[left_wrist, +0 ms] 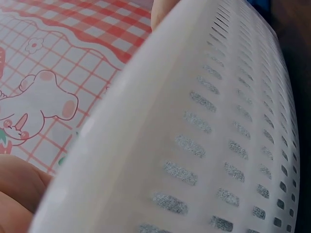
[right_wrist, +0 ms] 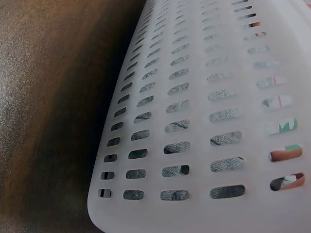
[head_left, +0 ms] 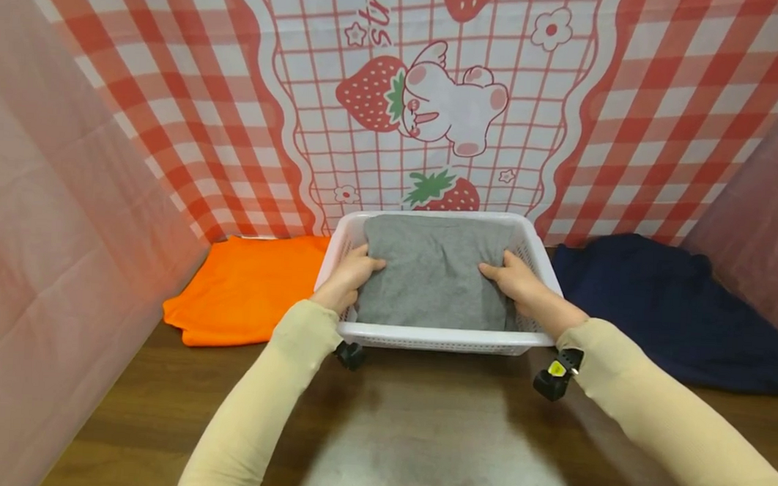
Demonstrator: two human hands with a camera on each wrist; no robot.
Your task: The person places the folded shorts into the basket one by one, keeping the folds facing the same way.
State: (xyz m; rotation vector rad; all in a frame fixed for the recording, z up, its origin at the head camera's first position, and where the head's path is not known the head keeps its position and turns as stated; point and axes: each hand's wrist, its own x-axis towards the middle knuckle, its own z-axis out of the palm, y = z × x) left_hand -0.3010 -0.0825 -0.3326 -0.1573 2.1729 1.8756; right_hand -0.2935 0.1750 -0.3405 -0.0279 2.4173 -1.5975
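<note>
A folded grey garment (head_left: 433, 282) lies in a white plastic basket (head_left: 446, 335) in the head view. My left hand (head_left: 350, 276) grips its left side, thumb on top. On the opposite side my right hand (head_left: 520, 281) holds the cloth the same way, with the other fingers mostly hidden down inside the basket. The left wrist view shows the slotted basket wall (left_wrist: 146, 97) close up, with part of the left hand (left_wrist: 19, 194) behind the rim. Grey fabric shows through the slots of the basket (right_wrist: 199, 107) in the right wrist view.
An orange folded garment (head_left: 248, 291) lies left of the basket, and a dark navy one (head_left: 662, 316) lies to the right. Behind stands a red checked curtain (head_left: 462, 115) with strawberries. Pink cloth (head_left: 60, 218) flanks the brown wooden table (head_left: 156, 407).
</note>
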